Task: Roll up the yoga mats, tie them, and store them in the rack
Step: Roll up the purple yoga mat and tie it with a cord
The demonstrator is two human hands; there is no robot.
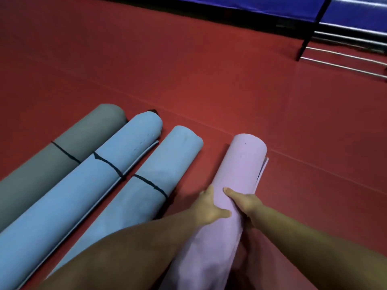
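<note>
A rolled lilac yoga mat [243, 162] lies lengthwise on the red floor, with no tie visible on it. My left hand [209, 206] grips its left side and my right hand [245, 203] grips its right side, thumbs on top. To the left lie three rolled mats side by side: a grey mat [69, 147], a light blue mat [117, 151] and another light blue mat [167, 162]. Each of the three has a dark tie around its middle. The metal rack [343, 53] stands at the far right.
Red padded floor [188, 70] stretches ahead and to the right. Blue mats [356, 15] lie on the rack's upper level, behind its black upright post [310, 32]. Bare steel bars form the rack's low shelf.
</note>
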